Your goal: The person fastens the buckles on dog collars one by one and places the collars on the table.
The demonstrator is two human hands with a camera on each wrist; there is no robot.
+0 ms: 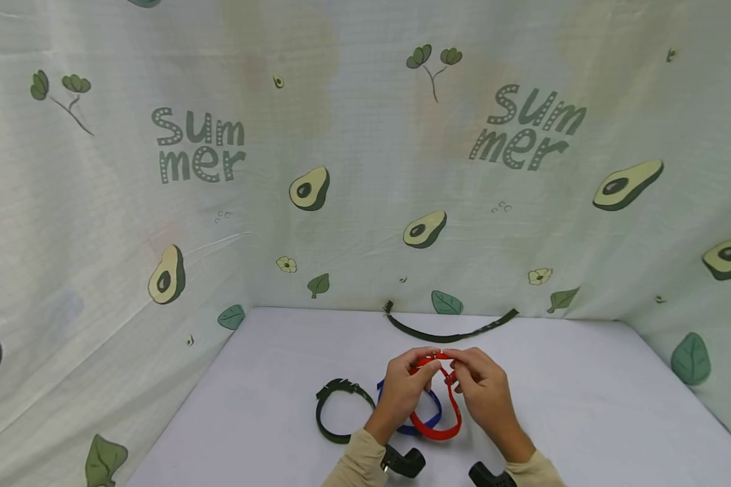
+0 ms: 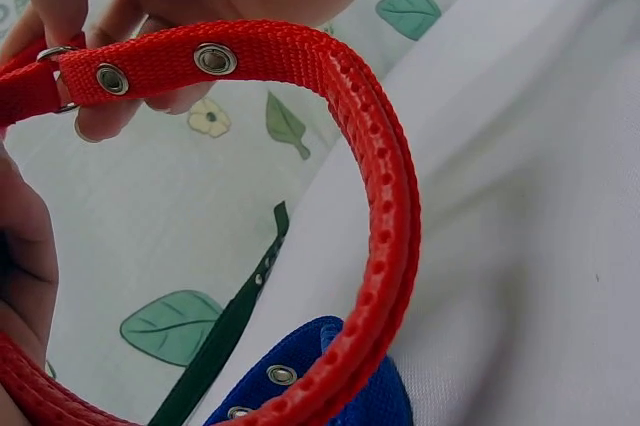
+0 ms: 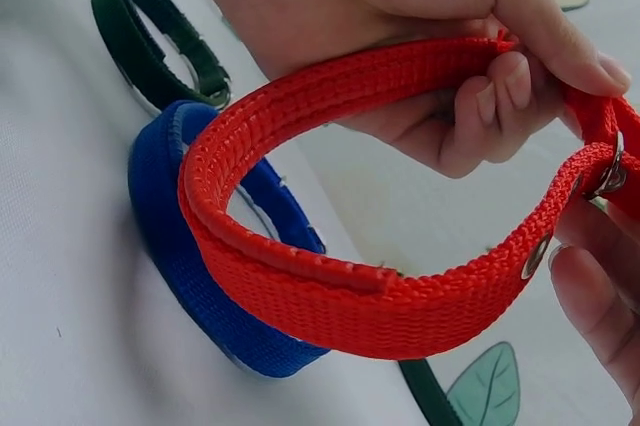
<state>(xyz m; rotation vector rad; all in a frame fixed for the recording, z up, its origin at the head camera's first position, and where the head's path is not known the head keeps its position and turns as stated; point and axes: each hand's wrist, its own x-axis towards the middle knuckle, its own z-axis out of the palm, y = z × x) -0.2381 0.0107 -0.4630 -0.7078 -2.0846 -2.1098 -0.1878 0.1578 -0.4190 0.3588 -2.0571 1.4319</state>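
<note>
Both hands hold a red webbing collar up over a white table. My left hand pinches the loose strap end at the top of the loop. My right hand pinches the collar beside its metal buckle. In the left wrist view the red collar shows metal eyelets near the fingers. A blue collar lies on the table under the red one, also seen as the blue collar in the right wrist view.
A dark green buckled collar lies looped left of the hands. A dark green strap lies open along the table's back edge. Avocado-print cloth walls the table at back and sides. Black wrist cameras sit on both forearms.
</note>
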